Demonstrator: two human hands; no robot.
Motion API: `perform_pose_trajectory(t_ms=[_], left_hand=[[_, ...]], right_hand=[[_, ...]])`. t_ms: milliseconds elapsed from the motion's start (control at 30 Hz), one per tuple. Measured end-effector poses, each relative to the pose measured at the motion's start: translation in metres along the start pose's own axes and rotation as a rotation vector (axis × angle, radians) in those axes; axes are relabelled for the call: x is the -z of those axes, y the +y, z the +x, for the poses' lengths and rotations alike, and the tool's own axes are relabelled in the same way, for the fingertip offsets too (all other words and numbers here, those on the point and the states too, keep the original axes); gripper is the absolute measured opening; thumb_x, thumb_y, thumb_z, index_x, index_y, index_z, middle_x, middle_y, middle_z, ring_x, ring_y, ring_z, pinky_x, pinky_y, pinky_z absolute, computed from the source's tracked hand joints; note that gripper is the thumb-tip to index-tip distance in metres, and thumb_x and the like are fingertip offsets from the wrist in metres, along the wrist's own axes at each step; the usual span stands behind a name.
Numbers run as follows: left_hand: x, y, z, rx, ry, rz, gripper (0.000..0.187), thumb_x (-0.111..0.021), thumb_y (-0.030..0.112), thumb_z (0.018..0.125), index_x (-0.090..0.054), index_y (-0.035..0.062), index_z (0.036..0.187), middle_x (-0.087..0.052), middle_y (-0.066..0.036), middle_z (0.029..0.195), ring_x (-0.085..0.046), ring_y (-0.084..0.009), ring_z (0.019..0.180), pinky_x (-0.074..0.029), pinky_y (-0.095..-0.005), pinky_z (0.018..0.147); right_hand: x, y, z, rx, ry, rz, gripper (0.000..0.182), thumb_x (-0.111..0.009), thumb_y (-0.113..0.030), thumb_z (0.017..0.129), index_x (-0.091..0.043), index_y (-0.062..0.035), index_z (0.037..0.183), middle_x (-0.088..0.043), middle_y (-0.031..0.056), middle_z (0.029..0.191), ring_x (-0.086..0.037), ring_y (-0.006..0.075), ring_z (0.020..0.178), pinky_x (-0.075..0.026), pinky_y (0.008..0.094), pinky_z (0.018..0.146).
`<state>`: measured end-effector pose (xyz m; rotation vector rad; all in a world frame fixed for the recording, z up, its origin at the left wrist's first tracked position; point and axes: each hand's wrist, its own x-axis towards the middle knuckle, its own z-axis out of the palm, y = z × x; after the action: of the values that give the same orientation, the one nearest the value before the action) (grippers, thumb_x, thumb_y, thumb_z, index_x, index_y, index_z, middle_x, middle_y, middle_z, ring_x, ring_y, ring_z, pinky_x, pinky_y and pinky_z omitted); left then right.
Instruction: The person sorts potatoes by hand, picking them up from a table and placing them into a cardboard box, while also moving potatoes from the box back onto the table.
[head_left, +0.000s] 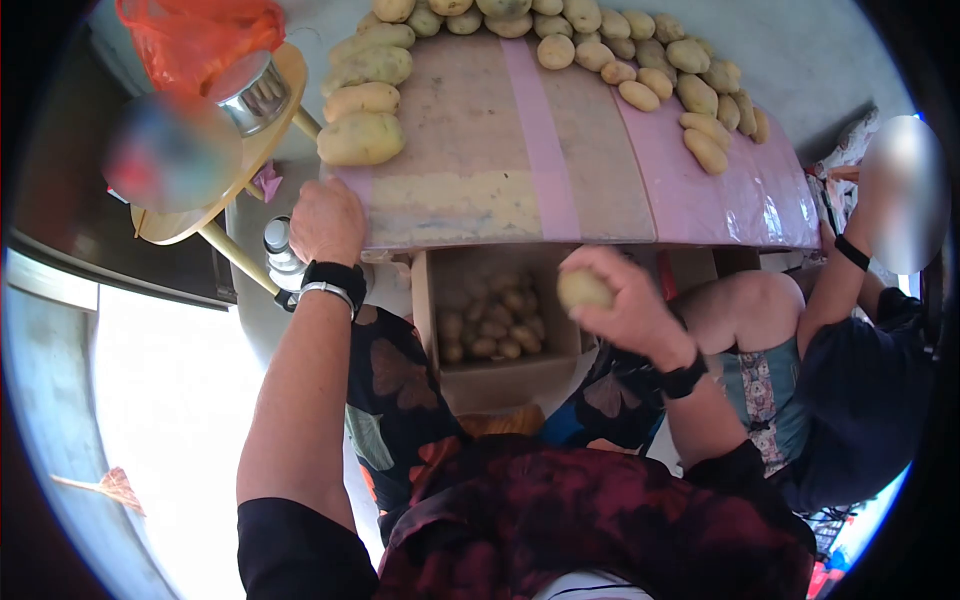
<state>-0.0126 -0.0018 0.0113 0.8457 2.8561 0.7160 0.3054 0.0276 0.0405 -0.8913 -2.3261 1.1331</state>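
Currently the right hand (625, 300) holds one mango (585, 289) above the open cardboard box (497, 385), which sits on the floor below the near edge of the counter (480, 190). Fingers wrap the fruit from above and the far side; grip is clamped on the mango, with the pale yellow skin showing at 9 o'clock of the palm.

Left hand (327, 222) rests at the counter's near-left corner, at 9 o'clock of the box. Fingers curled over the edge; whether they hold anything I cannot tell, probably just bracing.

More mangoes (495, 325) lie loose inside the box, roughly one layer deep. Sorted mangoes (362, 138) run in an arc along the counter's left, far and right edges, from 9 through 12 to 3 o'clock; the middle, covered in pink plastic sheet (700, 195), is bare.

Judgement on handling the fruit in hand:
- Keep the hold broad, across pads and palm, not fingertips; ripe skin likely bruises under point pressure.
- Lift clear of the counter's near edge before moving forward, since the fruit sits just under it.
- Set it down beside its neighbours, lying flat so it does not roll.

Nearby: a second person (850, 360) seated at 3 o'clock, well apart from the fruit; a round wooden stool (200, 215) at 10 o'clock carrying a steel container (250, 92) and an orange plastic bag (190, 35).
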Motion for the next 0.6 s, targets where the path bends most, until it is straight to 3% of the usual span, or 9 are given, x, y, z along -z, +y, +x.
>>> perform_pose_trajectory(t_ms=[133,200,267,333,467,600], left_hand=[[0.0,0.0,0.0,-0.008,0.004,-0.01,0.037,-0.04,0.031,0.089,-0.061,0.0003,0.091,-0.063,-0.024,0.095,-0.061,-0.0395,0.09,-0.048,-0.0461,0.079],[-0.009,-0.012,0.003,-0.224,0.046,0.176,0.035,-0.038,0.028,0.09,-0.062,0.0026,0.088,-0.062,-0.022,0.092,-0.062,-0.0379,0.086,-0.049,-0.0454,0.075],[-0.006,-0.01,0.0,-0.254,0.069,0.213,0.035,-0.037,0.028,0.092,-0.061,0.003,0.086,-0.062,-0.02,0.089,-0.062,-0.0362,0.083,-0.05,-0.0447,0.072],[-0.005,-0.006,0.0,-0.067,0.058,0.04,0.038,-0.039,0.032,0.091,-0.058,0.0005,0.088,-0.063,-0.024,0.088,-0.062,-0.0384,0.084,-0.049,-0.047,0.074],[0.001,-0.001,-0.003,-0.026,0.047,0.012,0.037,-0.04,0.032,0.089,-0.058,0.0003,0.088,-0.063,-0.025,0.085,-0.062,-0.0397,0.084,-0.047,-0.0483,0.074],[-0.004,-0.003,-0.002,-0.055,0.057,-0.007,0.037,-0.039,0.031,0.088,-0.058,0.0001,0.088,-0.063,-0.024,0.085,-0.061,-0.0401,0.083,-0.047,-0.0485,0.074]], right_hand=[[-0.063,0.044,-0.009,-0.067,-0.153,-0.086,0.039,-0.062,-0.01,0.066,-0.054,-0.0085,0.104,-0.055,0.0125,0.104,-0.051,0.0341,0.101,-0.044,0.0416,0.085],[-0.087,0.073,-0.016,-0.106,-0.211,-0.384,0.04,-0.064,-0.011,0.067,-0.055,-0.0113,0.106,-0.054,0.0117,0.109,-0.049,0.0351,0.104,-0.044,0.0428,0.086],[-0.096,0.088,-0.023,-0.14,-0.206,-0.472,0.04,-0.064,-0.013,0.069,-0.055,-0.0136,0.108,-0.052,0.0123,0.114,-0.048,0.036,0.107,-0.044,0.0425,0.087],[-0.1,0.097,-0.028,-0.23,-0.256,-0.555,0.037,-0.062,-0.014,0.071,-0.056,-0.0121,0.108,-0.051,0.0136,0.117,-0.047,0.0346,0.11,-0.044,0.0437,0.088],[-0.075,0.062,-0.023,-0.208,-0.227,-0.503,0.031,-0.059,-0.013,0.074,-0.057,-0.0088,0.104,-0.053,0.0162,0.113,-0.049,0.0342,0.106,-0.044,0.0433,0.087],[-0.037,0.024,-0.015,-0.115,-0.057,-0.36,0.02,-0.057,-0.013,0.076,-0.058,-0.0058,0.095,-0.058,0.015,0.098,-0.056,0.0328,0.092,-0.046,0.0409,0.079]])
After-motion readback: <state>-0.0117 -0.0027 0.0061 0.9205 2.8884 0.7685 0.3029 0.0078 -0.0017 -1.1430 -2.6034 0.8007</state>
